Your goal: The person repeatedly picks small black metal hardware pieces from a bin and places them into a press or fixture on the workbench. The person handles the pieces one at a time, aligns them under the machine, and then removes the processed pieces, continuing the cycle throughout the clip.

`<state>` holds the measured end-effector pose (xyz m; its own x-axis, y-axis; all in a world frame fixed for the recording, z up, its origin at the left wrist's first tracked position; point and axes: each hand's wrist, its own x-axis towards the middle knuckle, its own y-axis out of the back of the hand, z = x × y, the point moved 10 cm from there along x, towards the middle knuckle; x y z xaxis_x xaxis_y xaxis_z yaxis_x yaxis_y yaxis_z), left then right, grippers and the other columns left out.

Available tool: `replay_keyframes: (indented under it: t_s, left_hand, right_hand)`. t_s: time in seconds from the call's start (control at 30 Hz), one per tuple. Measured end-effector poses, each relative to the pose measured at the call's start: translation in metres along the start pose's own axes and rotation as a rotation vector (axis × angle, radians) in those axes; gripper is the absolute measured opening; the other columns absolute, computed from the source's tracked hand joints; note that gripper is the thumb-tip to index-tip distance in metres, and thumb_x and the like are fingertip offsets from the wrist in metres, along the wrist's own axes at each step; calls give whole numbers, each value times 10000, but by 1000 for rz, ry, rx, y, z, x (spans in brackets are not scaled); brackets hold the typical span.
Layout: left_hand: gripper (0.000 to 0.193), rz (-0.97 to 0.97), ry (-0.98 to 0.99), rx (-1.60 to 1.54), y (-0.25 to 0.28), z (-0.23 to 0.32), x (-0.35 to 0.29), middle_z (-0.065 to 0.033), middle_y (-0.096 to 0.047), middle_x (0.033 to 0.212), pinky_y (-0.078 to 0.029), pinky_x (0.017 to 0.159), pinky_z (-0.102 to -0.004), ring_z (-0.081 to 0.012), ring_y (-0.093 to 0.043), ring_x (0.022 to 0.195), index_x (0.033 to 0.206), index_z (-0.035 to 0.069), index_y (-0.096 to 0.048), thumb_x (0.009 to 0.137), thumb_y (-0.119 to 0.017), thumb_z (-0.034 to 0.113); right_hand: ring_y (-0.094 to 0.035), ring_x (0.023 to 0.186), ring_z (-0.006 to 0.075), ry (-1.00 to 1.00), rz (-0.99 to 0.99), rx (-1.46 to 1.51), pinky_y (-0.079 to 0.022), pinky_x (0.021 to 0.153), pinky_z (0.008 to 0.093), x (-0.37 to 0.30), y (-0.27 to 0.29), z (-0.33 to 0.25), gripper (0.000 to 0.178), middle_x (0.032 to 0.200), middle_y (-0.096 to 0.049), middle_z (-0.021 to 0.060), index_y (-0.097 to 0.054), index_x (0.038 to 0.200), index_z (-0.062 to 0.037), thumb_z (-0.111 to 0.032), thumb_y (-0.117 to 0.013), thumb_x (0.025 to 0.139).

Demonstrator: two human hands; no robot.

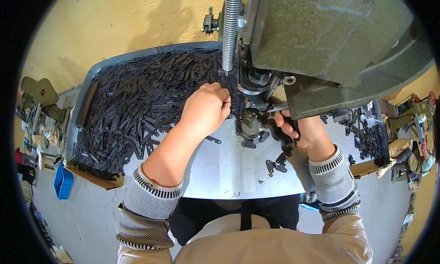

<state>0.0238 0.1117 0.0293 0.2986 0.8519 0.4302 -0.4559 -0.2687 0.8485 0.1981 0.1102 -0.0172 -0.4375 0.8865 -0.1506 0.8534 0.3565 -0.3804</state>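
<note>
My left hand [207, 107] is over the right part of a large pile of flat dark metal strips [151, 85]. Its fingers are curled together, and whatever is between them is hidden. Under the machine's edge, my right hand [306, 130] closes around a slim black piece [296, 132], its kind unclear; the machine covers part of the hand. Between both hands stands a round metal base [250, 125] beneath the machine's head [257, 83], with small dark parts around it. Several small dark linked plates [277, 165] lie on the metal tabletop [215, 172] near my right hand.
The big green machine body [330, 39] hangs over the upper right, with a coil spring [232, 30] on its left. A raised rim [110, 58] borders the table. More dark parts [366, 136] are heaped at the right. A blue bin [63, 181] sits on the floor, left.
</note>
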Motion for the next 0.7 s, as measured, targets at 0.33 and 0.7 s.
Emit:
replay_keyframes:
  t_s: [0.33, 0.7]
  left_hand:
    - [55, -136, 315, -815, -1, -14, -9, -43, -585, 689, -431, 609, -245, -94, -524, 603, 823, 23, -550, 835, -554, 77]
    - [103, -446, 449, -1073, -26, 10, -26, 12, -555, 654, -355, 585, -206, -42, -475, 615, 855, 50, -576, 904, -508, 110]
  right_hand:
    - [-619, 605, 133, -101, 5, -74, -361, 362, 180, -5, -10, 6, 129, 950, -684, 185, -640, 887, 64, -57, -596, 891]
    - [-530, 544, 111, -117, -86, 50, -298, 353, 191, -5, -10, 12, 112, 734, -606, 90, -598, 851, -21, -126, -585, 888]
